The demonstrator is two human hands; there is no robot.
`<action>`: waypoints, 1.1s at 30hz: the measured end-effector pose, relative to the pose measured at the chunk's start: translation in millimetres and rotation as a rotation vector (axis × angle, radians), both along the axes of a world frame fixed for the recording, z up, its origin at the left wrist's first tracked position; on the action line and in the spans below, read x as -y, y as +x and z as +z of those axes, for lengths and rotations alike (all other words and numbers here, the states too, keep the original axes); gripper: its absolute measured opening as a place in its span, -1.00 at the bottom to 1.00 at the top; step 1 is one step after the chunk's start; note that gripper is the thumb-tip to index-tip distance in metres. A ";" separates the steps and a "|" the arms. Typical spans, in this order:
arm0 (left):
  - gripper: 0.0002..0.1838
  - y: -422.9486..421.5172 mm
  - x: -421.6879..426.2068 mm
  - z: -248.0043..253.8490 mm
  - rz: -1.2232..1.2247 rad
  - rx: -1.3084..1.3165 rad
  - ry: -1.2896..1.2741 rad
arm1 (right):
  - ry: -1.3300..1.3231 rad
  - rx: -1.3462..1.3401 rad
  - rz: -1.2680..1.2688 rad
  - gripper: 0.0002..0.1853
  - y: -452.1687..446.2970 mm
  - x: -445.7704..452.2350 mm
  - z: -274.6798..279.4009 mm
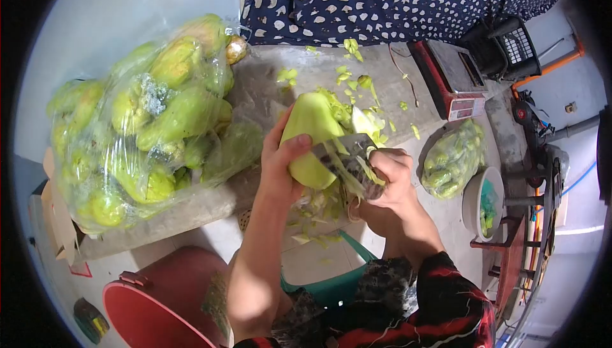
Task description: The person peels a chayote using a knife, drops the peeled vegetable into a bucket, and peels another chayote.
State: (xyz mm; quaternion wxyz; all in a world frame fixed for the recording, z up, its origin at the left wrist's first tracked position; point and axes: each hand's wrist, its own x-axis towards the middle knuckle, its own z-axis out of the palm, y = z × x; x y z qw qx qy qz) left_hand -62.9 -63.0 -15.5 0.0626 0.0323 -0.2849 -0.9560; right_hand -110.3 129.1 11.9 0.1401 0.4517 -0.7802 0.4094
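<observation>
My left hand (pixel 285 157) is wrapped round a pale green, partly peeled fruit (pixel 310 122), its thumb lying on the near side. A wide blade (pixel 347 163) with green peel stuck on it rests against the fruit's right side. The fingers of my right hand (pixel 393 176) are closed round the blade's right end; its handle is hidden by them. Green peelings (pixel 350 83) lie scattered on the grey ledge (pixel 261 71) beyond the fruit, and more hang below the blade.
A clear bag of green fruits (pixel 153 118) fills the left. A red scale (pixel 446 80), a bagged green heap (pixel 454 159) and a white bowl (pixel 473 204) stand right. Near my legs are a red bucket (pixel 159 297) and a green container (pixel 328 290).
</observation>
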 end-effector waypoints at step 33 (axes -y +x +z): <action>-0.55 -10.6 -2.6 -28.8 0.020 0.129 0.364 | 0.094 -0.279 0.045 -0.55 1.1 14.6 -13.9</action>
